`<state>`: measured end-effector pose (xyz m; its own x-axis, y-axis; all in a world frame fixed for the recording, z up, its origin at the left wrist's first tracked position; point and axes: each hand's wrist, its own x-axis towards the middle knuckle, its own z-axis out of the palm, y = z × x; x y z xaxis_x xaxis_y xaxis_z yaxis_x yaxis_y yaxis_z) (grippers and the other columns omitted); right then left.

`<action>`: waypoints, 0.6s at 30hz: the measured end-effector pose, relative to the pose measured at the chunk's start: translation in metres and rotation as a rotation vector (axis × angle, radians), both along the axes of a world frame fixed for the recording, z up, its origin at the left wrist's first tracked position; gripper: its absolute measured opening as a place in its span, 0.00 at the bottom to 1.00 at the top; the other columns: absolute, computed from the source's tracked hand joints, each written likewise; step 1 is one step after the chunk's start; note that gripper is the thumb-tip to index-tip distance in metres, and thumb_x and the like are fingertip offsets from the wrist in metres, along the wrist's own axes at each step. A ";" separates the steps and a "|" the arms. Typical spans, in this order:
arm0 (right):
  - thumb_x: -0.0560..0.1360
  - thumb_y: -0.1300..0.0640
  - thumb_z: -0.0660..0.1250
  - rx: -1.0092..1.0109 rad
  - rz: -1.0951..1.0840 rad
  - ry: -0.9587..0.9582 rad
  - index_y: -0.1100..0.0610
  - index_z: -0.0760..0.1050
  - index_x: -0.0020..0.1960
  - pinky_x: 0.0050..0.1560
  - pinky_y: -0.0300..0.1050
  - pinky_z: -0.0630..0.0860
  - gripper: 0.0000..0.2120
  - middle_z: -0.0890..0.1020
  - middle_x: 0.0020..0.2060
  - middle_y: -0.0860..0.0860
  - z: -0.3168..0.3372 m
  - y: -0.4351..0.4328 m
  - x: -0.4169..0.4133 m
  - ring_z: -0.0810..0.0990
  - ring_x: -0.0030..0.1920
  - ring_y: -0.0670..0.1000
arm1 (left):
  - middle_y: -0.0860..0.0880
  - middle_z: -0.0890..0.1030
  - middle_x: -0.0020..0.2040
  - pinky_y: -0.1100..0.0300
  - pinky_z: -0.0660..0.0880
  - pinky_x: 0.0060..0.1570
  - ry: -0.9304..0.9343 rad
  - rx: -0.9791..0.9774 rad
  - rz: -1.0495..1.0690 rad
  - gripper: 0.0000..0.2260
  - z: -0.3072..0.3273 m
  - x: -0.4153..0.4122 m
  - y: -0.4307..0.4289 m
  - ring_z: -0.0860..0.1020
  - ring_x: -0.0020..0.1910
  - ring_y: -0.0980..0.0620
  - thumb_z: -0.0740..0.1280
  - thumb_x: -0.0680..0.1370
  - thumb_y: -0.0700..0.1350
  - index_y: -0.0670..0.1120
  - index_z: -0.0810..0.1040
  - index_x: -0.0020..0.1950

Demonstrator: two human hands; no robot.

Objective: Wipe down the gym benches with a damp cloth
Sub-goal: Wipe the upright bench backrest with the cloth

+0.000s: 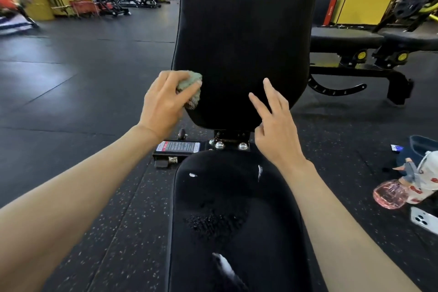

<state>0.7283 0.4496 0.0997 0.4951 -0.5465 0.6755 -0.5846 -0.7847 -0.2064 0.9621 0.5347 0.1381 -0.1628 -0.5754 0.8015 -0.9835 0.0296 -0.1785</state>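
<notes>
Our left hand (163,104) grips the crumpled green cloth (190,83) at the lower left edge of the black padded bench backrest (244,31); our right hand (277,130), fingers extended, holds nothing. We should sweep firmly, edge to edge.

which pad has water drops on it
The seat pad, nearest the camera: droplets bead at its middle. The upright back pad, where the left hand holds the green cloth, shows none.
</notes>
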 end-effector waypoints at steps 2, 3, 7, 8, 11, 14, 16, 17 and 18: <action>0.70 0.72 0.62 0.008 0.008 0.028 0.58 0.64 0.75 0.59 0.51 0.77 0.34 0.53 0.78 0.55 -0.002 -0.001 0.000 0.55 0.75 0.54 | 0.48 0.70 0.55 0.56 0.72 0.33 -0.006 -0.085 -0.024 0.20 -0.011 0.006 -0.007 0.67 0.51 0.46 0.64 0.69 0.28 0.42 0.81 0.58; 0.70 0.72 0.62 0.012 0.009 0.041 0.58 0.63 0.75 0.59 0.51 0.77 0.34 0.52 0.78 0.54 -0.003 -0.001 -0.001 0.55 0.75 0.54 | 0.48 0.69 0.55 0.58 0.72 0.31 0.015 -0.088 -0.022 0.22 -0.017 0.008 -0.010 0.67 0.51 0.46 0.64 0.67 0.26 0.42 0.81 0.58; 0.70 0.72 0.62 0.017 -0.001 0.084 0.58 0.63 0.75 0.60 0.54 0.76 0.34 0.51 0.78 0.55 -0.005 -0.002 -0.003 0.52 0.76 0.54 | 0.49 0.69 0.56 0.58 0.73 0.29 0.094 -0.059 -0.066 0.22 -0.029 0.002 -0.010 0.67 0.51 0.46 0.55 0.69 0.30 0.42 0.80 0.58; 0.70 0.72 0.62 0.019 0.000 0.090 0.58 0.63 0.75 0.61 0.54 0.76 0.35 0.50 0.78 0.55 -0.004 -0.001 -0.003 0.51 0.77 0.54 | 0.48 0.70 0.56 0.57 0.74 0.28 0.086 -0.046 -0.071 0.22 -0.032 0.003 -0.009 0.68 0.51 0.45 0.55 0.69 0.31 0.42 0.80 0.58; 0.69 0.73 0.62 0.025 0.015 0.108 0.58 0.63 0.75 0.61 0.55 0.76 0.35 0.50 0.78 0.55 -0.005 0.003 -0.001 0.50 0.77 0.54 | 0.47 0.72 0.54 0.59 0.73 0.24 0.007 0.105 -0.088 0.24 -0.045 0.009 0.002 0.67 0.50 0.46 0.66 0.64 0.27 0.43 0.80 0.58; 0.69 0.73 0.62 0.036 0.035 0.116 0.59 0.64 0.75 0.60 0.55 0.76 0.35 0.50 0.78 0.55 -0.005 0.007 0.000 0.51 0.77 0.54 | 0.46 0.73 0.53 0.62 0.71 0.21 -0.120 0.315 -0.139 0.33 -0.065 0.010 0.022 0.69 0.50 0.48 0.73 0.56 0.25 0.45 0.77 0.59; 0.69 0.73 0.62 0.043 0.043 0.112 0.59 0.64 0.75 0.59 0.55 0.76 0.35 0.51 0.78 0.55 -0.004 0.008 0.000 0.51 0.77 0.53 | 0.47 0.70 0.54 0.61 0.72 0.22 -0.027 0.267 -0.131 0.33 -0.061 0.009 0.026 0.69 0.50 0.48 0.72 0.57 0.25 0.45 0.77 0.60; 0.69 0.73 0.62 0.049 0.040 0.111 0.59 0.64 0.75 0.59 0.55 0.77 0.35 0.50 0.78 0.54 -0.003 0.008 -0.001 0.51 0.77 0.53 | 0.47 0.70 0.54 0.60 0.72 0.23 0.040 0.208 -0.122 0.33 -0.053 0.007 0.023 0.69 0.50 0.47 0.71 0.58 0.24 0.45 0.77 0.61; 0.69 0.73 0.62 0.058 0.032 0.112 0.58 0.64 0.75 0.59 0.55 0.77 0.34 0.50 0.78 0.53 -0.003 0.007 -0.002 0.50 0.77 0.52 | 0.46 0.70 0.54 0.60 0.71 0.24 0.087 0.143 -0.116 0.33 -0.044 0.005 0.019 0.69 0.50 0.47 0.70 0.59 0.24 0.45 0.76 0.61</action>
